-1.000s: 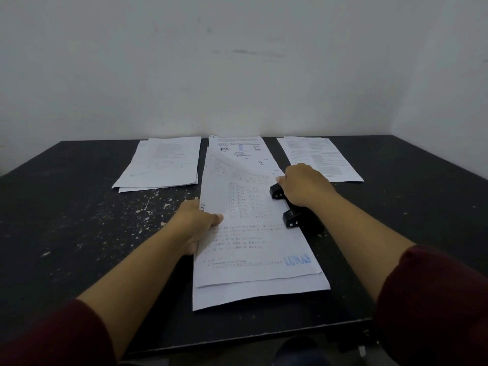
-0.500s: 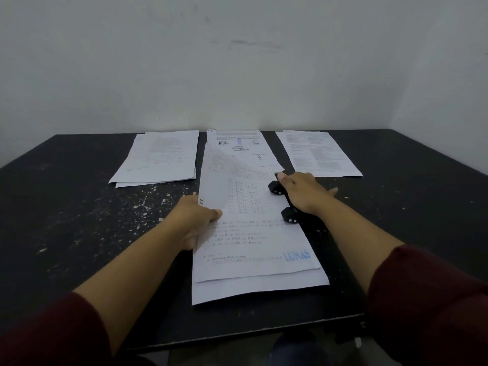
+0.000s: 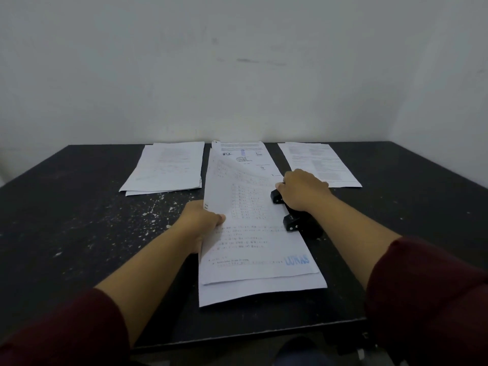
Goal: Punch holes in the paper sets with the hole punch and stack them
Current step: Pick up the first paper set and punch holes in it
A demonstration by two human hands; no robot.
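A set of white printed sheets (image 3: 253,249) with a blue "LUNAS" stamp lies in front of me on the black table (image 3: 66,220). My left hand (image 3: 200,220) grips its left edge, thumb on top. The black hole punch (image 3: 295,220) sits on the set's right edge. My right hand (image 3: 301,188) presses down on the punch's top, covering most of it. Three more paper sets lie along the back: a left set (image 3: 166,167), a middle set (image 3: 245,154) partly under the curled top of the held set, and a right set (image 3: 317,162).
White specks and scuffs mark the table left of my left hand. A white wall stands right behind the table and on the right side. The table's front edge runs just below the held papers.
My right hand lifted half open off the punch half a second ago and now lies flat on it again. The left hand and papers stayed put.
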